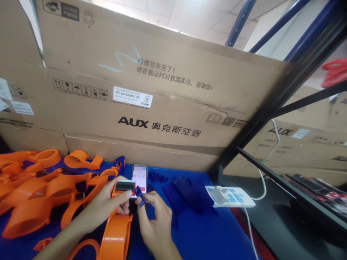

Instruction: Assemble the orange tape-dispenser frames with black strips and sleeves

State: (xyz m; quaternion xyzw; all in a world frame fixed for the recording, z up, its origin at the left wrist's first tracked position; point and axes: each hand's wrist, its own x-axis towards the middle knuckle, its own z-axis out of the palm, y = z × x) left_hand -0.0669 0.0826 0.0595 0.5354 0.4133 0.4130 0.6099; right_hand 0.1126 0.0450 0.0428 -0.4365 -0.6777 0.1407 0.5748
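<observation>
My left hand [108,202] grips an orange plastic tape-dispenser shell [118,231] near its top, where a black insert [125,185] sits. My right hand [153,216] pinches a small dark blue plastic clip [140,195] right beside that insert. Both hands hover over the blue table [206,234], close to its near edge.
A heap of orange shells [40,187] fills the table's left. A phone [140,177] leans upright behind my hands. Dark blue parts [187,195] lie to the right, then a white power strip [233,196] with a cable. A large cardboard box [151,101] walls the back; a dark shelf frame [271,108] stands to the right.
</observation>
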